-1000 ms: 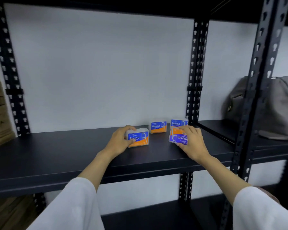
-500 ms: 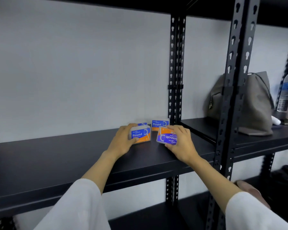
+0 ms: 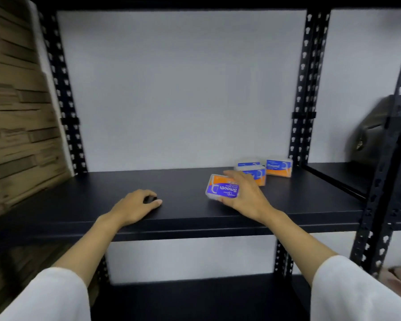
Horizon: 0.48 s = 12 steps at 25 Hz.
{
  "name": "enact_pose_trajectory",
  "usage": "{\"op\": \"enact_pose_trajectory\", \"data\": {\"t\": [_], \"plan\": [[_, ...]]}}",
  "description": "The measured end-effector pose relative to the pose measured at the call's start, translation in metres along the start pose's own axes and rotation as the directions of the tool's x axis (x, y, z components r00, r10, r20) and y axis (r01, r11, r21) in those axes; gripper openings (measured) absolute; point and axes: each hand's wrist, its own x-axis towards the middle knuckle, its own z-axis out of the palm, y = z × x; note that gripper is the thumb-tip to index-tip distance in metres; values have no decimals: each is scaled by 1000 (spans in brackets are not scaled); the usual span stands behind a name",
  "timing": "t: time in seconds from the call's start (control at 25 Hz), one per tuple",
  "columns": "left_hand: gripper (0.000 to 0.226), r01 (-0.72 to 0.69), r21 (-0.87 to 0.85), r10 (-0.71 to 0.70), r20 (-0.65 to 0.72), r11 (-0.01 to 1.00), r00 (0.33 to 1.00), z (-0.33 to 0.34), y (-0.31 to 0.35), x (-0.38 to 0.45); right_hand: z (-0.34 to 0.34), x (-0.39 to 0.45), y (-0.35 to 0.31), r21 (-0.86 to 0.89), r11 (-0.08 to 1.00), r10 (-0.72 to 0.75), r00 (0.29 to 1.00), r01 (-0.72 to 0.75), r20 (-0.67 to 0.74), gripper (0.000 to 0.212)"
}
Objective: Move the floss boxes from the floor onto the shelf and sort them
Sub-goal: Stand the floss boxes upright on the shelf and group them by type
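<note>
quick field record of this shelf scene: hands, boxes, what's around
left hand: left hand rests on the black metal shelf, fingers loosely curled, holding nothing
right hand: right hand grips the blue and orange "Smooth" floss box, label upside down to the camera
other boxes: three blue and orange floss boxes near the shelf's back right
left side: stacked brown cardboard
right bay: dark bag, blurred

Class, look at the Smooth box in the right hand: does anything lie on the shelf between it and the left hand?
Nothing visible does. The Smooth box, held by the right hand, and the left hand have only bare shelf between them. The other boxes sit behind, to the right.
</note>
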Motion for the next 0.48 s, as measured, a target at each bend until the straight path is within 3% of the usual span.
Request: {"op": "enact_pose_trajectory", "data": {"t": [0.2,0.36,0.48], "plan": [[41,29,159,-10,-118,987,993,5,2,-16,43,19,-42,-98,987,124,992,-123,4,73],[38,30,179,-9,-119,983,993,3,5,-14,60,24,-58,-154,933,332,943,-326,11,77],[38,28,200,-4,-115,979,993,4,3,-13,61,28,-61,-210,912,374,924,-351,77,84]]}}
